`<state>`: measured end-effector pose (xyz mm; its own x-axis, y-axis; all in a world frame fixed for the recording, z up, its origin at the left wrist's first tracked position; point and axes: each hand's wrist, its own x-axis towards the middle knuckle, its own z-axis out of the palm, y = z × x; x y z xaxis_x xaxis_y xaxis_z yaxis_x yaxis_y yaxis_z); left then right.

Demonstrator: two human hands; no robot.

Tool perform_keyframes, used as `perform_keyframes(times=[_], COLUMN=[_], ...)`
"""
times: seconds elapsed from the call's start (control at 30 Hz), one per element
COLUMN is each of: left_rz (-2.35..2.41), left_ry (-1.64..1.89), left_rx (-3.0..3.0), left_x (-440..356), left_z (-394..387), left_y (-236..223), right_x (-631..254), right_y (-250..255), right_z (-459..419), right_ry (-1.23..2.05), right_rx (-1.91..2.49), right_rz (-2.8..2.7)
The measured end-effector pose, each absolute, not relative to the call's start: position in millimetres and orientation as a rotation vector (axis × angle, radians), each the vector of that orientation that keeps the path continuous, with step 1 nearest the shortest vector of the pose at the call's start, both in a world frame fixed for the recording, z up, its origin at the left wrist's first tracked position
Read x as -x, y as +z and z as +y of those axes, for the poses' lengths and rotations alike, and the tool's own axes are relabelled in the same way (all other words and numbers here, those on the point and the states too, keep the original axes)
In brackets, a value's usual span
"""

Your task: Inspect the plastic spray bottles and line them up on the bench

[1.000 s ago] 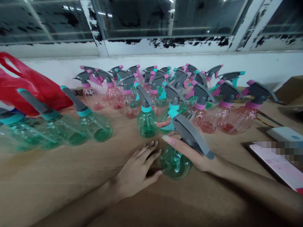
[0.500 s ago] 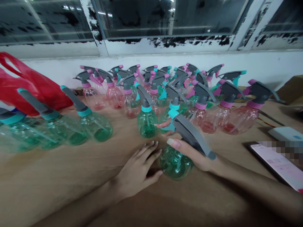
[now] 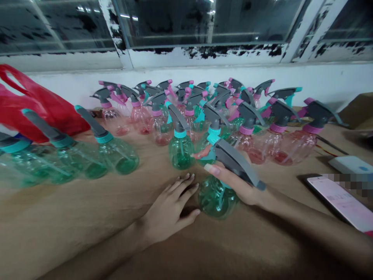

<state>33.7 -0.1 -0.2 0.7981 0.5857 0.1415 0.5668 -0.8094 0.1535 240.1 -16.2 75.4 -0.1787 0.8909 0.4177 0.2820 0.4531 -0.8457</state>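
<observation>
My right hand [image 3: 233, 182] is wrapped round the grey and teal trigger head of a green spray bottle [image 3: 217, 198] that stands on the brown table [image 3: 72, 217], a forefinger hooked over the teal nozzle. My left hand [image 3: 170, 210] lies flat on the table just left of that bottle, fingers spread, holding nothing. Right behind stands another green spray bottle [image 3: 180, 149].
Several pink and green spray bottles [image 3: 247, 132] crowd the back of the table under a window. Three green bottles [image 3: 113, 151] stand at the left beside a red plastic bag [image 3: 35, 105]. A phone [image 3: 340, 202] and a white box [image 3: 352, 165] lie at the right.
The green bottle in my right hand has shifted slightly up and away from me. My left hand has stayed where it was.
</observation>
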Motion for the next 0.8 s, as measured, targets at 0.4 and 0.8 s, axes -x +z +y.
perform_keyframes(times=[0.4,0.8], left_rz=[0.935,0.915], left_ry=[0.319,0.297], left_rx=[-2.901,-2.911], left_x=[-32,-34], left_z=[0,1], left_y=[-4,-3], right_x=[-238,-238], right_y=[62,62], right_z=[-16,-14], right_ry=[0.876,0.858], right_rx=[0.951,0.946], right_rz=[-1.552,-1.566])
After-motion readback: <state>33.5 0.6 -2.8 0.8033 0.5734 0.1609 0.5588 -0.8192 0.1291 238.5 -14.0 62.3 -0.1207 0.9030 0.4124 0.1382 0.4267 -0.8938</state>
